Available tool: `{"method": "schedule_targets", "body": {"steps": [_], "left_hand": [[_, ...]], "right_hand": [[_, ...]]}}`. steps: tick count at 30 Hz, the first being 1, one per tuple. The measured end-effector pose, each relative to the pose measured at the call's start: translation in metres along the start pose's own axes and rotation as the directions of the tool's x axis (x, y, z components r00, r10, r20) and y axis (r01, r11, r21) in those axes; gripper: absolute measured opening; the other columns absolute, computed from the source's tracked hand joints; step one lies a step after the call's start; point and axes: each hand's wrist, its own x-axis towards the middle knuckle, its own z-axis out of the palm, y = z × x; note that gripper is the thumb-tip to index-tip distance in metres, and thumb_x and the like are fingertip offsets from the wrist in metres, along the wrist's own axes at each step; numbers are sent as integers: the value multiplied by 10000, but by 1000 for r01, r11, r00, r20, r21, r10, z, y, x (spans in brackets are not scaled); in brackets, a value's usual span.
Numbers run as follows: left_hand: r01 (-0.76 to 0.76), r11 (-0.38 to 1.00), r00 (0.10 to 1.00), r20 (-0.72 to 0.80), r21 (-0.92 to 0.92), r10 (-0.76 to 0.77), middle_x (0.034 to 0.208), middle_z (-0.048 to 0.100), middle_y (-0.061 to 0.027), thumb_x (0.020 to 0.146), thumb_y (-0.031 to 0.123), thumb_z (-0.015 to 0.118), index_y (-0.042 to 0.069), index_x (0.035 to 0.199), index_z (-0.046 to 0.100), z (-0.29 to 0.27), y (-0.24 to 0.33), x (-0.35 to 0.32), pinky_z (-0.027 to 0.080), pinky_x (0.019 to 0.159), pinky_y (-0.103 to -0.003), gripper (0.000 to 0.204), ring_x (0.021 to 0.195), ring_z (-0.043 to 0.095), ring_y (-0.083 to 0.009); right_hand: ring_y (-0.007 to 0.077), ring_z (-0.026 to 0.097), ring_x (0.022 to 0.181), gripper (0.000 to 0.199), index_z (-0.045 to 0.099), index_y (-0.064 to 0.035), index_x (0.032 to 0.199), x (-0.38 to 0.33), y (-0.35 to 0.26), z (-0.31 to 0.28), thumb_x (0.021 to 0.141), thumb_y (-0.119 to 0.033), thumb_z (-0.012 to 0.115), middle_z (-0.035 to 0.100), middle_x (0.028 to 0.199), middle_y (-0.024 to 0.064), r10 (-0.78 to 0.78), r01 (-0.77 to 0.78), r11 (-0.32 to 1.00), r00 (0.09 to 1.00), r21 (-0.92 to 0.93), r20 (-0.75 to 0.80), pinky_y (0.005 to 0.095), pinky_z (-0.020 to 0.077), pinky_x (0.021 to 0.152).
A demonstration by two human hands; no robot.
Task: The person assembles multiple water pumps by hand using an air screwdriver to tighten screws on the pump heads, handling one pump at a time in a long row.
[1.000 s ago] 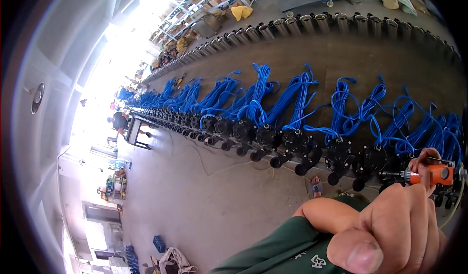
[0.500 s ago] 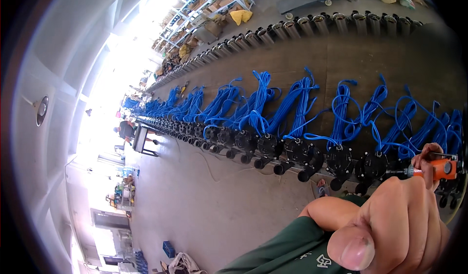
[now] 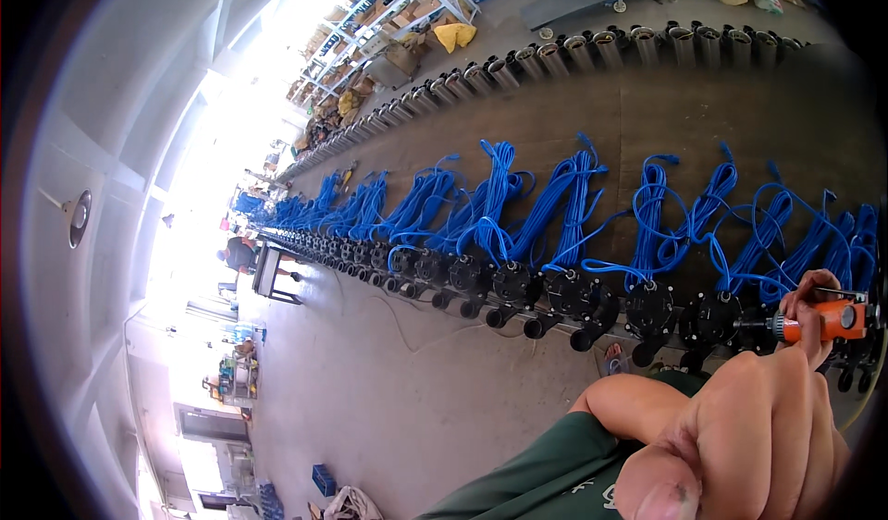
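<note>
Orange screwdriver [image 3: 826, 320] in raised right hand [image 3: 807, 309]

Right hand [image 3: 807, 305] far out, fingers curled; left hand [image 3: 749, 437] near, fisted.

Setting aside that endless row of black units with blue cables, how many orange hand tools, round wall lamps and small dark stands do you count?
Orange power screwdriver, gripped by the right hand: 1
Round wall lamp: 1
Small dark stand beside the far row: 1
Total: 3
</note>
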Motion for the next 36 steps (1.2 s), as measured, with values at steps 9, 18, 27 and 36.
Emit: {"method": "schedule_targets", "body": {"steps": [9, 18, 27, 36], "left_hand": [[-99, 995, 994, 38, -32, 100, 366, 335, 59, 1051, 374, 427, 190, 464, 406, -20, 13, -3, 449, 409, -253, 616, 319, 290, -91], [-445, 808, 893, -129, -385, 430, 423, 489, -37, 788, -75, 508, 38, 525, 571, -16, 103, -46, 579, 662, -319, 292, 351, 422, -102], [-270, 956, 926, 239, -119, 291, 676, 536, -97, 862, 74, 563, 41, 762, 540, -32, 147, -61, 518, 667, -355, 107, 626, 499, -147], [37, 934, 968, -244, 356, 55, 626, 547, -78, 893, 124, 595, 1, 695, 553, -125, 136, -131, 459, 567, -333, 237, 561, 524, -148]], "right_hand": [[156, 600, 889, 398, 576, -65, 1135, -8, 1, 40, 753, 10, 660, 615, 1014, 69, 37, -57, 980, 994, -190, -107, 290, 515, 797], [103, 609, 718, 276, 566, 16, 1079, -17, 8, 46, 811, 64, 609, 648, 922, 97, 118, -97, 987, 979, -125, 165, 246, 520, 644], [85, 585, 749, 320, 548, -12, 1140, -29, 45, 50, 829, 43, 598, 646, 982, 79, 128, -41, 962, 941, -270, 312, 239, 494, 665], [251, 610, 878, 385, 525, 36, 1132, -33, 53, 39, 795, -113, 636, 605, 968, 175, 76, 25, 975, 900, -223, 430, 415, 508, 843]]}}
